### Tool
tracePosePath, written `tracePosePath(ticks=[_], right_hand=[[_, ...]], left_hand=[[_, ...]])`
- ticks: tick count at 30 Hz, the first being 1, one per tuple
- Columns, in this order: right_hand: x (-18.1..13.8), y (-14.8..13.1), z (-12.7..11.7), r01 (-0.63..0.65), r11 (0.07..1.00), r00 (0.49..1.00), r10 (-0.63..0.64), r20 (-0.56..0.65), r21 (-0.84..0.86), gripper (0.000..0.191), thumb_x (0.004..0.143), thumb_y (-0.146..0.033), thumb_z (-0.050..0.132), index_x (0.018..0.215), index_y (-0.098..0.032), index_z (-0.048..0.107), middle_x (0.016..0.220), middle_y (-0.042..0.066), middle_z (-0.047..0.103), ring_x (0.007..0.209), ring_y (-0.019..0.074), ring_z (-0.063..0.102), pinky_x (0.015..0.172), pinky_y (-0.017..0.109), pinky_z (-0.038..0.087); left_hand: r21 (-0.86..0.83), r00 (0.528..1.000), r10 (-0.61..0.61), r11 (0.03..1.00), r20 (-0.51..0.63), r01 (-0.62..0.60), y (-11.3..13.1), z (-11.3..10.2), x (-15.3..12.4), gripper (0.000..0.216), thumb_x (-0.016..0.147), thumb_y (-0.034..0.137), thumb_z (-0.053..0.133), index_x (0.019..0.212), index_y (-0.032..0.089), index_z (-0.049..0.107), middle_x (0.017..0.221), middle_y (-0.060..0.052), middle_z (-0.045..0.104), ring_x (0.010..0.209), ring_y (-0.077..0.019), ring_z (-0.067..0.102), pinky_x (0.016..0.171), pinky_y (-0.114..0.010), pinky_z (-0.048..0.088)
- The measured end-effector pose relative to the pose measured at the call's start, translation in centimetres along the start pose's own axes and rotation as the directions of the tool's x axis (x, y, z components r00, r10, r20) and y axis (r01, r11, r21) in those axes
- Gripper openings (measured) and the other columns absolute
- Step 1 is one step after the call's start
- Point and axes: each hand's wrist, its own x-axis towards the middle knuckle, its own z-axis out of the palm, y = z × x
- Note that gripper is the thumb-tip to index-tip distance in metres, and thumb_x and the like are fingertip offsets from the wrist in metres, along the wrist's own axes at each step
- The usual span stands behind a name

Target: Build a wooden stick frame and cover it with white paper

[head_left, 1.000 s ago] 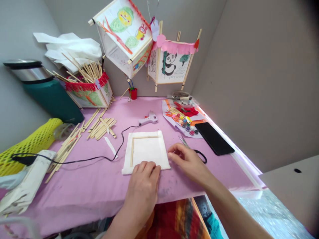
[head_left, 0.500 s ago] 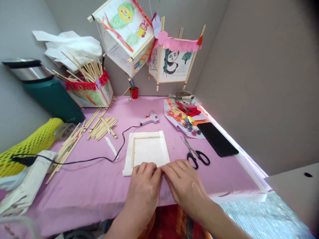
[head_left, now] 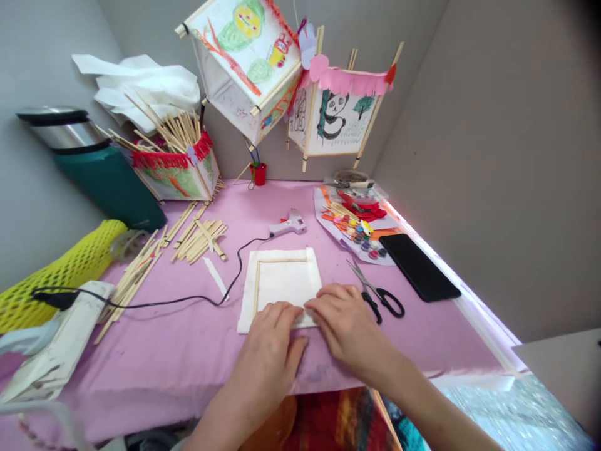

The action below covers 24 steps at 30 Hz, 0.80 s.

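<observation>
A white sheet [head_left: 284, 282] of paper or thin cloth lies on the pink-purple tablecloth [head_left: 164, 357], with a thin wooden stick frame [head_left: 256, 288] on it. The sheet's near and right edges are folded over the frame. My left hand [head_left: 270, 341] is at the sheet's near edge, its fingers closed and pressing the fold. Just beside it, my right hand [head_left: 350, 329] pinches and presses the near right corner. The fingers partly hide this edge. Right of my right hand lie black-handled scissors [head_left: 375, 291].
A glue gun [head_left: 288, 222] lies beyond the sheet, its cord running left. Wooden sticks [head_left: 200, 241], a green bottle [head_left: 110, 185] and a stick-filled paper lantern [head_left: 173, 175] are at left. A phone [head_left: 420, 266] and small paint pots [head_left: 364, 238] lie right. Two lanterns hang above the back.
My hands have shifted slightly along the near edge, and my right hand has moved up toward the right corner. The near fold now shows between them. The view has shifted slightly.
</observation>
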Motion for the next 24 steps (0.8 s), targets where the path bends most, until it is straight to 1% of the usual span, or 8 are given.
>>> tracePosePath(ticks=[3,6,9,11,14,18,21,24], right_hand=[[-0.3,1.0,-1.6,-0.113,0.983,0.985,0.129,-0.111,0.142,0.021,0.092,-0.015,0.044,0.103,-0.021,0.061,0.091,0.005,0.069,0.091,0.0207,0.058,0.080,0.037,0.040],[-1.2,1.2,-2.7,-0.232,0.944,0.930,0.285,-0.232,0.233,0.018,0.092,-0.021,0.046,0.099,-0.023,0.062,0.096,0.004,0.068,0.091,0.0201,0.061,0.081,0.035,0.045],[-2.0,0.2,-2.6,-0.202,0.947,0.933,0.264,-0.243,0.250,0.015,0.092,-0.020,0.047,0.096,-0.022,0.062,0.095,0.005,0.067,0.090,0.0198,0.060,0.080,0.034,0.046],[-2.2,-0.8,-2.1,-0.134,0.965,0.962,0.180,-0.203,0.224,0.016,0.092,-0.017,0.047,0.097,-0.021,0.062,0.093,0.005,0.065,0.088,0.0199,0.058,0.078,0.035,0.045],[-2.1,-2.3,-1.1,-0.053,0.988,0.991,0.069,-0.111,0.145,0.016,0.092,-0.013,0.047,0.096,-0.020,0.062,0.090,0.006,0.064,0.086,0.0208,0.054,0.077,0.036,0.042],[-1.3,-3.4,0.5,-0.002,1.000,0.999,0.002,-0.043,0.015,0.014,0.090,-0.012,0.050,0.094,-0.019,0.062,0.088,0.006,0.062,0.085,0.0220,0.051,0.075,0.038,0.038],[-0.8,-3.5,1.6,0.022,0.999,1.000,-0.023,-0.018,-0.030,0.012,0.090,-0.012,0.051,0.091,-0.018,0.061,0.086,0.006,0.062,0.082,0.0214,0.050,0.074,0.037,0.036],[-0.4,-3.5,2.2,0.013,1.000,1.000,-0.013,-0.003,-0.023,0.012,0.091,-0.013,0.050,0.089,-0.019,0.061,0.083,0.005,0.062,0.080,0.0202,0.051,0.073,0.036,0.034]], left_hand=[[-0.190,0.994,-0.104,0.977,-0.036,0.095,-0.4,-0.7,0.3,0.027,0.088,0.016,0.045,0.114,0.019,0.050,0.106,-0.008,0.058,0.095,-0.0191,0.058,0.084,-0.039,0.050],[-0.423,0.974,-0.190,0.898,-0.125,0.121,-0.7,-1.7,0.6,0.021,0.090,0.020,0.045,0.108,0.021,0.055,0.107,-0.006,0.059,0.098,-0.0172,0.060,0.087,-0.035,0.050],[-0.503,0.930,-0.248,0.861,-0.273,0.082,-0.8,-2.9,0.3,0.015,0.090,0.024,0.048,0.101,0.021,0.058,0.106,-0.004,0.060,0.101,-0.0168,0.059,0.090,-0.032,0.048],[-0.420,0.913,-0.228,0.905,-0.339,0.070,-0.8,-3.3,-0.5,0.013,0.090,0.024,0.050,0.098,0.022,0.059,0.103,-0.003,0.061,0.100,-0.0163,0.059,0.089,-0.031,0.047],[-0.135,0.925,-0.079,0.990,-0.371,0.031,-1.0,-3.0,-2.1,0.014,0.089,0.019,0.050,0.099,0.022,0.060,0.101,-0.004,0.060,0.099,-0.0174,0.057,0.087,-0.032,0.046],[0.229,0.936,0.104,0.973,-0.336,-0.026,-1.2,-1.8,-3.6,0.017,0.088,0.012,0.050,0.100,0.019,0.060,0.096,-0.006,0.060,0.093,-0.0209,0.053,0.082,-0.039,0.044],[0.336,0.949,0.137,0.941,-0.284,-0.035,-1.2,-1.2,-3.7,0.016,0.087,0.010,0.051,0.098,0.018,0.060,0.091,-0.006,0.060,0.089,-0.0223,0.052,0.081,-0.042,0.042],[0.362,0.955,0.139,0.931,-0.264,-0.035,-1.1,-1.1,-3.4,0.015,0.086,0.010,0.052,0.098,0.016,0.059,0.091,-0.007,0.060,0.088,-0.0231,0.050,0.080,-0.043,0.041]])
